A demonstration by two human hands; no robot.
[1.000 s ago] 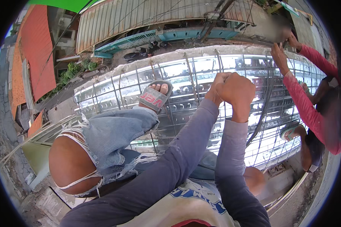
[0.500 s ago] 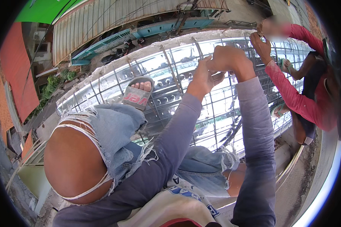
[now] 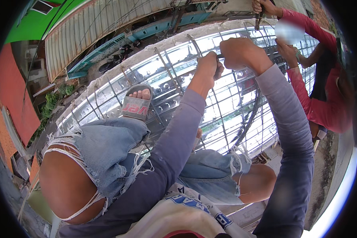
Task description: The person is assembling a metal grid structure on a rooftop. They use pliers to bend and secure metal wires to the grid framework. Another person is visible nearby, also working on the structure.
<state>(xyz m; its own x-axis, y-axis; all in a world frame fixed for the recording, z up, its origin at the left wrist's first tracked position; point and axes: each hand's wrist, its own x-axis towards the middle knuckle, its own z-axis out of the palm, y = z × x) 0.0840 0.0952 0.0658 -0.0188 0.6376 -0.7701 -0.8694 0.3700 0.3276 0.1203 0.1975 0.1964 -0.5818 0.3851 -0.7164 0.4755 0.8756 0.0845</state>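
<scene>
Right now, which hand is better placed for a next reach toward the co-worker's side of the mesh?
Probably the right hand: it is nearer the co-worker's red sleeve, while the left hand sits closer to the sandal.

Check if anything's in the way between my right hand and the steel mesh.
Nothing visible stands between the right hand and the mesh, though the hand hides whatever lies directly beneath it. The left hand is beside it, to the left; the sandal is farther left.

Head fisheye, near, facing down-forward over hands [image 3: 242, 53]; rim detail unclear.
</scene>
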